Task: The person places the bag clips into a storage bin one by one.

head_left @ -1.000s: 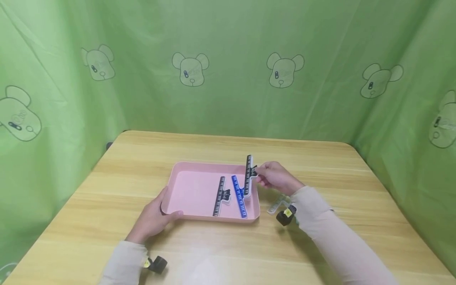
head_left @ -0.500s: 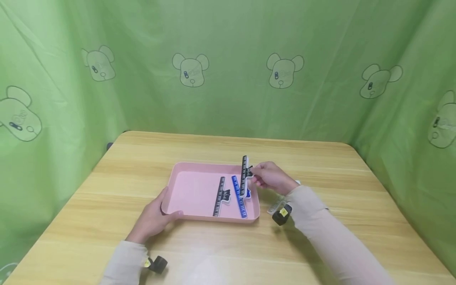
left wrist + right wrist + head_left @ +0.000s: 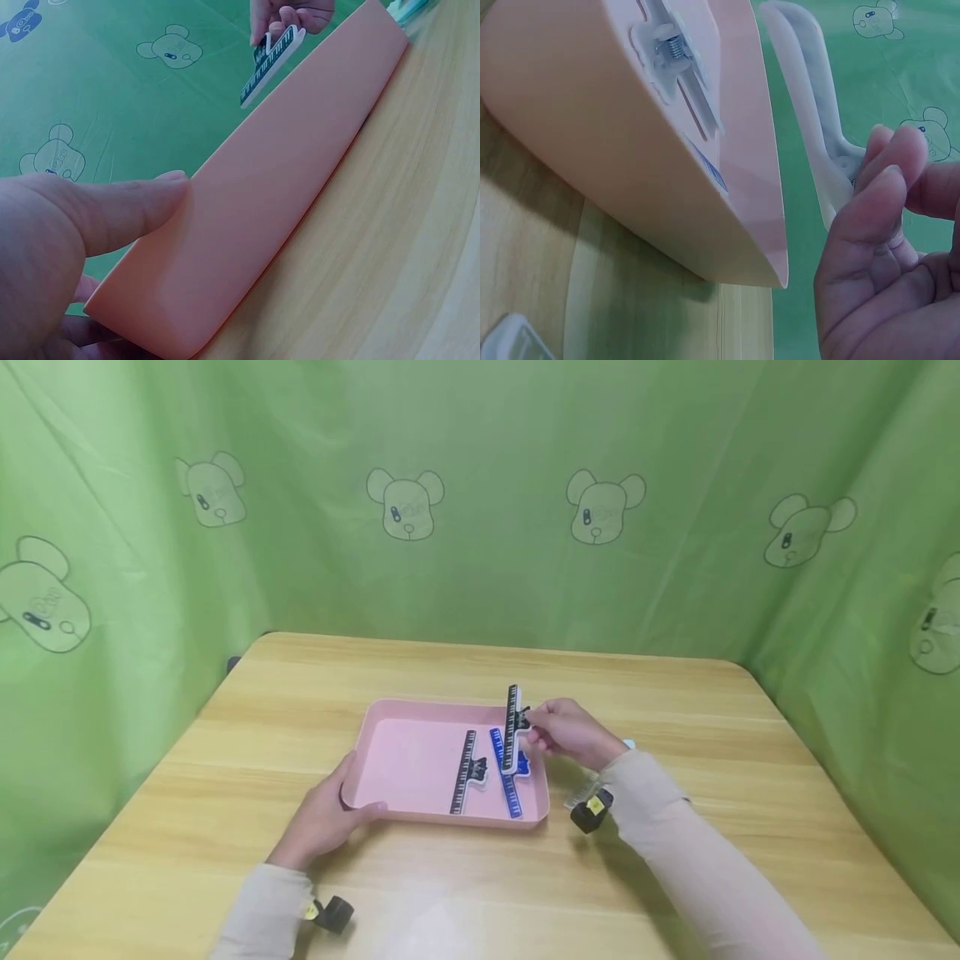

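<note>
Your right hand [image 3: 570, 731] pinches the held clip [image 3: 512, 727] by its grips, thumb and fingers closed on it, up in the air over the right end of the tray [image 3: 405, 768]. Your left hand [image 3: 318, 818] is curled round the tray's near left corner, with the thumb on the near rim. In the tray lie a blue clip [image 3: 512, 797] and, left of it, a dark clip [image 3: 463, 772]. A pale clip [image 3: 514, 341] sits on the desk [image 3: 420, 877], just outside the tray (your right wrist hides part of it from above). My guess is that you are partway through putting clips in the tray, with this one not yet down. If so, the next move calls for bringing it down gently onto a bare bit of pink, then letting go. Watch the blue clip, since the held clip seems right above it and could land on top.
</note>
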A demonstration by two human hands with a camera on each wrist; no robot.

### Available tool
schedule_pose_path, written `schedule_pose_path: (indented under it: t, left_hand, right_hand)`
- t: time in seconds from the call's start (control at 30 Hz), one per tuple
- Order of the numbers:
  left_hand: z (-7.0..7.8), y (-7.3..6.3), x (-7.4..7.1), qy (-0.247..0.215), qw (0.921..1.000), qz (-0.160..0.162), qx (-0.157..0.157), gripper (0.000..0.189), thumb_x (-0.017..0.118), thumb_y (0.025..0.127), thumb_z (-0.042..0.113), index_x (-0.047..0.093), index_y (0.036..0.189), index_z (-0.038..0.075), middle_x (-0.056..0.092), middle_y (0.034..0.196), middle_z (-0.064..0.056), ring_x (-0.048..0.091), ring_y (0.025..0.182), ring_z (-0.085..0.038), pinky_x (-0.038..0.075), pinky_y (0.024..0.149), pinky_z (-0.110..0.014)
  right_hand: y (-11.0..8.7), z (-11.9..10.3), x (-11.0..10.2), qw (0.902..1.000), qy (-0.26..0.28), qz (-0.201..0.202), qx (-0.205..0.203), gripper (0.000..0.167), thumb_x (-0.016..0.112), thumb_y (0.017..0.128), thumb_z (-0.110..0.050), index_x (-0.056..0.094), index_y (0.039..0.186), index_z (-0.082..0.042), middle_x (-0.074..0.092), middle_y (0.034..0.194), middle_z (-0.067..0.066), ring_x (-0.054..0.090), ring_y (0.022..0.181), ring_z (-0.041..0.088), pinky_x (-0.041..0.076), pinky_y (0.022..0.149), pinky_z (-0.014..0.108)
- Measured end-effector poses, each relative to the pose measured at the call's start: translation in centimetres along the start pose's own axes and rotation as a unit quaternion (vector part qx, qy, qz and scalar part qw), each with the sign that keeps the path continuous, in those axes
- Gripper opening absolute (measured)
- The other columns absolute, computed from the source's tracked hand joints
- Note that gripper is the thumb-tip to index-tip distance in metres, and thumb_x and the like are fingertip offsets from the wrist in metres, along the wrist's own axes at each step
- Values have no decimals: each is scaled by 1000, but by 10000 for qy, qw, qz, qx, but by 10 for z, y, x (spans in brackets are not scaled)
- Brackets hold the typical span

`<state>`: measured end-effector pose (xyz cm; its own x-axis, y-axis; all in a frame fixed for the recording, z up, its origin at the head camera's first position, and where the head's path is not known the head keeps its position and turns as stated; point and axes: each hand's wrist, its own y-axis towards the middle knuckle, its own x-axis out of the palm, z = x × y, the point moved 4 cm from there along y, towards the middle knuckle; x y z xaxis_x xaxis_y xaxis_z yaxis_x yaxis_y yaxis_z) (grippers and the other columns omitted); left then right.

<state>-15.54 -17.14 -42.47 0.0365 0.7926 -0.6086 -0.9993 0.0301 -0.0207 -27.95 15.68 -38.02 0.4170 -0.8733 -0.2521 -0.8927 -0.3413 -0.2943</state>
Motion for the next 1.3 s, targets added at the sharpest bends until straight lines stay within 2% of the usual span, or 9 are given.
schedule_pose_path:
  t: [0.2, 0.4, 0.67, 1.3]
  left_hand:
    - [-2, 0, -1, 94, 9999, -34, 1, 102, 77, 80, 43, 19, 154, 3, 31, 151, -26, 33, 135, -46, 27, 110, -59]
    - [-2, 1, -1, 88, 9999, -46, 57, 101, 77, 80, 43, 19, 154, 3, 30, 152, -24, 31, 137, -44, 26, 111, -57]
    - [0, 0, -1, 6, 10000, -28, 41, 100, 77, 81, 41, 20, 154, 3, 31, 152, -24, 32, 136, -44, 27, 111, -57]
    - [0, 1, 0, 62, 10000, 26, 68, 99, 77, 81, 39, 21, 154, 3, 32, 151, -24, 32, 136, -44, 27, 110, -58]
  right_hand:
    - [2, -3, 2, 9999, 82, -65, -15, 20, 45, 102, -15, 52, 100, 3, 60, 77, 5, 52, 60, 9, 45, 53, 19]
    - [5, -4, 3, 10000, 75, -60, 0, 19, 45, 102, -14, 52, 100, 3, 60, 77, 5, 52, 60, 9, 45, 52, 20]
    - [9, -5, 9, 9999, 84, -127, 66, 19, 46, 102, -14, 52, 102, 4, 60, 78, 5, 55, 64, 11, 49, 57, 22]
    - [15, -12, 25, 9987, 314, -388, 41, 16, 45, 102, -14, 50, 95, 0, 59, 71, 3, 50, 56, 8, 40, 48, 18]
